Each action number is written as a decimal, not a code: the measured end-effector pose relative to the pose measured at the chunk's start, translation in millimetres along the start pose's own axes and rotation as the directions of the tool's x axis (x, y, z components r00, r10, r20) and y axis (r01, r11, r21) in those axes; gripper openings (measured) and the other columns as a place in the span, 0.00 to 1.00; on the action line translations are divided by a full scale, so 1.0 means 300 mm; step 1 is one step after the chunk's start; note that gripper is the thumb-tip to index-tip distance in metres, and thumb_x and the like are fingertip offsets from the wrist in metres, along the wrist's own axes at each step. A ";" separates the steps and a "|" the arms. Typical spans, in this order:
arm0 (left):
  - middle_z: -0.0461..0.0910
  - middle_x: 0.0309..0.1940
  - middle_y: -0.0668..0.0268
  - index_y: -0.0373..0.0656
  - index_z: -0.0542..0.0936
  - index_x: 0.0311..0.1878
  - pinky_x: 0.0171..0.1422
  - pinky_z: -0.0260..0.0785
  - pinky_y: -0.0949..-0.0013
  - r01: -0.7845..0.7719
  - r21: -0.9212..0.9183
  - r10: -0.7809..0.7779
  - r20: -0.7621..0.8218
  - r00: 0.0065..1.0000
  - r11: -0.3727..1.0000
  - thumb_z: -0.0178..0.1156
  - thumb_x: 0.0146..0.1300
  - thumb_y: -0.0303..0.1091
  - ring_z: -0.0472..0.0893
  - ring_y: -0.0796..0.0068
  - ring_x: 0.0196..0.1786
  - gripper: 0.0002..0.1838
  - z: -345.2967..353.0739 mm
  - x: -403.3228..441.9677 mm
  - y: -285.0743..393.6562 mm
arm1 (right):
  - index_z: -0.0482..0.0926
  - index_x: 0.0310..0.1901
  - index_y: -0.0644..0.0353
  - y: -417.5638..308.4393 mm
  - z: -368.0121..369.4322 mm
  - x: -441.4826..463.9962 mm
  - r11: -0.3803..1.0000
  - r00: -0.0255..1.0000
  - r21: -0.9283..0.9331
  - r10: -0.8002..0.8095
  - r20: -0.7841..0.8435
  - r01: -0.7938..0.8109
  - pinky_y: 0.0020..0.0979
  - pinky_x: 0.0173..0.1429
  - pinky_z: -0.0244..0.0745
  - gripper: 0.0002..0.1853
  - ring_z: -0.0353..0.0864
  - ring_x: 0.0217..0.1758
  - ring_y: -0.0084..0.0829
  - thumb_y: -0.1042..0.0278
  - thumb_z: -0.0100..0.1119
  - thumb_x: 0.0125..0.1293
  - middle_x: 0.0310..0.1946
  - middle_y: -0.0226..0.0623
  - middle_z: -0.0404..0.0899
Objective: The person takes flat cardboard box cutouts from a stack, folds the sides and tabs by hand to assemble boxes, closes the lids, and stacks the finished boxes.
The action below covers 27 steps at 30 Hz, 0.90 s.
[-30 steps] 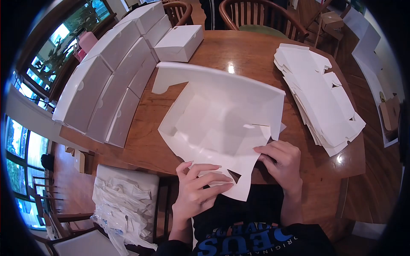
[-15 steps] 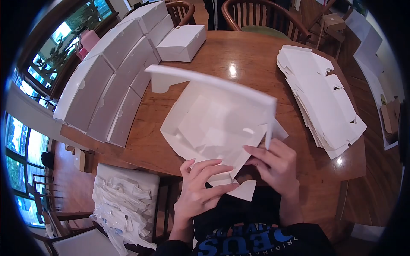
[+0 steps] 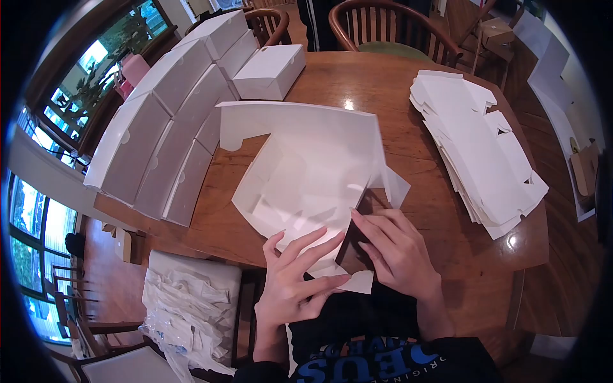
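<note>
A partly folded white cardboard box (image 3: 306,159) sits in front of me on the wooden table, its lid panel raised at the far side and its inside facing me. Across the near wall lies my left hand (image 3: 297,274), fingers bent over the edge and thumb by a small near flap (image 3: 359,283). My right hand (image 3: 397,252) is at the box's right wall, index fingertip on its edge and thumb just outside. A side flap (image 3: 396,187) sticks out to the right. The undersides of both hands are hidden.
Finished white boxes (image 3: 147,140) stand stacked at the left, with one single box (image 3: 271,70) beyond them. Flat white box blanks (image 3: 476,147) are piled at the right of the table (image 3: 255,236). A chair seat (image 3: 191,293) at lower left holds crumpled plastic bags.
The box has turned slightly and shifted left, its raised lid swinging left and more upright. My right hand has moved a little left and down along the right wall; my left hand stays at the near edge.
</note>
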<state>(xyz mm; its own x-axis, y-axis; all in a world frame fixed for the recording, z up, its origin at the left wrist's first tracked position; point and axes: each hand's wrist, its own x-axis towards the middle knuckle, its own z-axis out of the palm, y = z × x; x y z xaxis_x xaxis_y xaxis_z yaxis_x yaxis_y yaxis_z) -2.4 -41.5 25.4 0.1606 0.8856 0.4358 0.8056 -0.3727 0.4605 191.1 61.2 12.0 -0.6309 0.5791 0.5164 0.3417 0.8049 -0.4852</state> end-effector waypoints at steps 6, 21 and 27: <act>0.82 0.60 0.79 0.57 0.87 0.25 0.76 0.41 0.46 -0.066 0.018 0.065 0.052 0.996 0.998 0.72 0.46 0.36 0.72 0.64 0.70 0.03 -0.028 0.040 -0.001 | 0.74 0.68 0.49 0.004 0.030 0.000 0.999 0.998 -0.016 0.051 0.043 -0.050 0.41 0.57 0.72 0.33 0.72 0.50 0.44 0.78 0.59 0.58 0.48 0.42 0.73; 0.88 0.41 0.80 0.53 0.83 0.24 0.72 0.50 0.50 -0.093 0.005 0.092 -0.137 0.986 0.996 0.75 0.47 0.36 0.84 0.74 0.51 0.07 0.008 0.021 -0.095 | 0.67 0.71 0.51 -0.006 -0.045 0.035 0.954 0.930 -0.086 0.298 0.215 -0.286 0.43 0.38 0.76 0.27 0.80 0.33 0.44 0.60 0.56 0.72 0.27 0.43 0.76; 0.88 0.35 0.73 0.49 0.83 0.23 0.71 0.53 0.49 -0.052 0.109 0.094 -0.428 0.899 0.993 0.71 0.47 0.28 0.85 0.69 0.44 0.05 0.098 0.013 -0.104 | 0.69 0.68 0.56 -0.018 -0.053 0.015 0.967 0.955 -0.137 0.239 0.174 -0.217 0.43 0.37 0.76 0.26 0.82 0.33 0.45 0.60 0.57 0.72 0.30 0.45 0.80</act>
<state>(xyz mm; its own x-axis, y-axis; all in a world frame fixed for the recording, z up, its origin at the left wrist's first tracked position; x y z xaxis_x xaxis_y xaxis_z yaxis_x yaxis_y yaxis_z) -10.1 -18.3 -10.2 -0.0240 0.6426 0.7659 0.8534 -0.3858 0.3505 197.6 61.6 28.3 -0.6422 0.7231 0.2544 0.5624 0.6700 -0.4847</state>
